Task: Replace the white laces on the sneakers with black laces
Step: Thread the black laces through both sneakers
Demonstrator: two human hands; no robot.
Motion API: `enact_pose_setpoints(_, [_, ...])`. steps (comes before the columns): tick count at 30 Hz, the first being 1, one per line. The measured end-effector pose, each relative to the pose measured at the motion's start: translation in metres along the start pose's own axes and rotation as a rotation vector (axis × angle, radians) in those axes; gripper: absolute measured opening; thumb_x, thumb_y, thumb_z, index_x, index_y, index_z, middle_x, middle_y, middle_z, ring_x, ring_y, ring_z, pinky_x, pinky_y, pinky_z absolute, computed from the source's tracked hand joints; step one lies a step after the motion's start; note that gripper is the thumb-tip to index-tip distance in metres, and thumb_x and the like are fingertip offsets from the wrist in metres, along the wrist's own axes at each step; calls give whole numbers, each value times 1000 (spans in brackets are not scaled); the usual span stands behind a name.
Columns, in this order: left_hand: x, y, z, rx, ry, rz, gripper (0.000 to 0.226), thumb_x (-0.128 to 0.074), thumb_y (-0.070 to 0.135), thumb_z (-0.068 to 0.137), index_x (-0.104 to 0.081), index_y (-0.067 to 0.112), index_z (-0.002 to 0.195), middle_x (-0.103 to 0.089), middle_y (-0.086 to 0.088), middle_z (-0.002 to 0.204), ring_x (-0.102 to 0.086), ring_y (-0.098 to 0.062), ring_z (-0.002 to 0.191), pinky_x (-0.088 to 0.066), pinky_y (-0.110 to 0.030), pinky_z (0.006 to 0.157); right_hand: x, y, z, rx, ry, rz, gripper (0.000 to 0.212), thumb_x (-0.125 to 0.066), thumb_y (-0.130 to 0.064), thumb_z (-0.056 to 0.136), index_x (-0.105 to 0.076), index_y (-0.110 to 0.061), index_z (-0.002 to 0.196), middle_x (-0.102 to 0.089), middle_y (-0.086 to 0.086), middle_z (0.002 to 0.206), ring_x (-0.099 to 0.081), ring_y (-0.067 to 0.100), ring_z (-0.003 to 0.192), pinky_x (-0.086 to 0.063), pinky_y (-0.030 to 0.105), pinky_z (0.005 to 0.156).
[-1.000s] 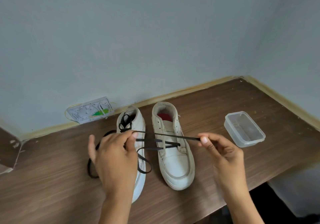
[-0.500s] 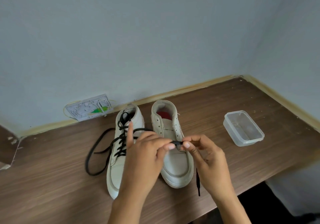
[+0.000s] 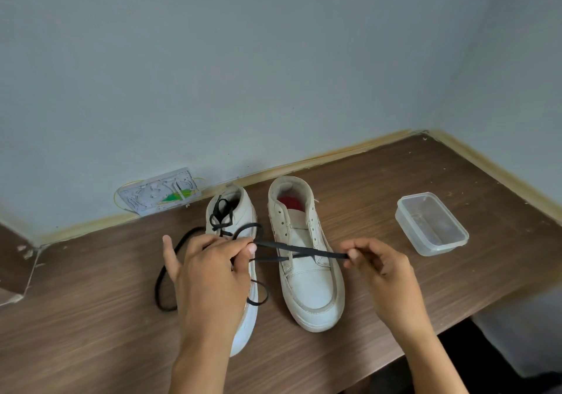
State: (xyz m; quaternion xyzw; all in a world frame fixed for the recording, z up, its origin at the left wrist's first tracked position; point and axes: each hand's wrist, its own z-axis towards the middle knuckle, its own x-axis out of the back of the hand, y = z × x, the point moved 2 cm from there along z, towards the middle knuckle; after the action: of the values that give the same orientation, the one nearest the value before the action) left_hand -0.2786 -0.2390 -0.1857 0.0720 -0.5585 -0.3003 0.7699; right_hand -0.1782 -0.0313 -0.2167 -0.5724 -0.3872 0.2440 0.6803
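Left fingers [image 3: 248, 246]: pinched on one end of the black lace [image 3: 304, 252], thumb splayed out toward 9 o'clock.
Right fingers [image 3: 354, 253]: pinched on the other end of the lace, remaining fingers curled loosely under.
Lace: stretched nearly level between the two pinches, across the lower eyelets of the right shoe [image 3: 307, 259]; a second strand runs just below it, and whether it passes through an eyelet cannot be told. Slack loops trail toward 7 o'clock, beside and under the left hand [image 3: 209, 275].
Left shoe [image 3: 240, 211]: black lace crossed up its front and gathered near the collar; lower half hidden by the left hand. Looks finished, with loose ends lying on the bench [image 3: 91, 302] at 9 o'clock.
Right shoe: upper eyelets bare, no white lace on it; only the lowest row seems engaged.
Progress: judged about halfway; white laces are off both shoes, one shoe relaced, the other barely begun. Left to do: even the ends, cross them up each row, tie off.
Hands: both reach in from 6 o'clock, backs up. The left hand is over the left shoe; the right hand [image 3: 380, 269] is at 3 o'clock of the right shoe.
Box [image 3: 431, 224]: clear plastic, lidless, at 3 o'clock, well apart from the shoes.
Panel [image 3: 159, 191]: against the wall at 11 o'clock.
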Motion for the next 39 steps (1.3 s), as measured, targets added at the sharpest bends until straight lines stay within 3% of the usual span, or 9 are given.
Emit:
enact_pose_setpoints(1, [0, 0, 0, -20, -2, 2, 8, -73, 38, 82, -76, 37, 90, -65, 21, 76, -55, -11, 96, -6, -55, 118, 2, 0, 1, 9, 24, -4, 24, -61, -3, 93, -73, -24, 89, -72, -7, 81, -67, 6, 77, -50, 16, 74])
enact_pose_setpoints(4, [-4, 8, 2, -105, -54, -20, 41, -53, 62, 82, -73, 35, 106, -67, 19, 97, -53, -14, 103, -12, -51, 117, 0, -1, 1, 57, 67, -27, 32, -59, 3, 92, -72, -26, 90, -67, -4, 93, -68, 8, 85, -52, 18, 80])
enact_pose_setpoints(8, [-15, 31, 0, -271, -75, -152, 41, -50, 52, 86, -71, 30, 113, -67, 18, 104, -51, -10, 103, -38, -52, 103, -13, -9, 0, 93, 45, 118, 24, -64, 2, 89, -68, -22, 95, -68, 1, 92, -71, 12, 84, -55, 22, 79])
enact_pose_setpoints(12, [-28, 51, -6, -375, -40, -194, 28, -57, 38, 88, -72, 31, 110, -69, 20, 94, -52, -3, 100, -27, -43, 108, -28, -23, -4, 136, 33, 261, 26, -72, -2, 82, -66, -19, 101, -73, 4, 87, -70, 16, 86, -55, 24, 78])
enact_pose_setpoints(17, [-35, 49, -3, -258, 29, -248, 15, -66, 31, 82, -76, 33, 94, -68, 19, 76, -49, -3, 88, -35, -38, 98, -34, -27, -4, 119, 137, 276, 24, -74, -12, 84, -65, -21, 104, -75, 0, 84, -72, 16, 84, -56, 26, 78])
enact_pose_setpoints(21, [-37, 46, -3, -163, 33, -214, 14, -67, 32, 79, -77, 28, 88, -67, 17, 72, -56, -10, 82, -47, -41, 89, -42, -21, -4, 189, 260, -31, 16, -69, -23, 90, -62, -36, 98, -70, -19, 88, -67, 1, 86, -50, 12, 74])
enact_pose_setpoints(26, [-43, 52, -7, -158, 72, -53, 6, -79, 27, 76, -76, 28, 81, -66, 14, 71, -59, -16, 80, -41, -52, 96, -54, -8, 3, 149, 205, -284, 28, -73, -32, 84, -61, -25, 107, -66, -14, 94, -61, -2, 90, -46, 7, 75])
enact_pose_setpoints(33, [-49, 51, -5, -125, 55, -10, 7, -80, 30, 72, -76, 31, 77, -57, 7, 92, -53, -23, 90, -40, -55, 93, -47, -13, 1, 141, 159, -200, 26, -71, -27, 88, -52, -40, 101, -68, -15, 88, -65, -4, 85, -49, 10, 71])
enact_pose_setpoints(39, [-52, 48, -2, -111, 28, -78, 19, -87, 26, 66, -76, 37, 77, -55, 10, 95, -40, -18, 98, -40, -58, 92, -46, -12, -2, 141, 196, -91, 18, -68, -16, 90, -60, -31, 97, -70, -19, 81, -66, -6, 82, -48, 7, 68])
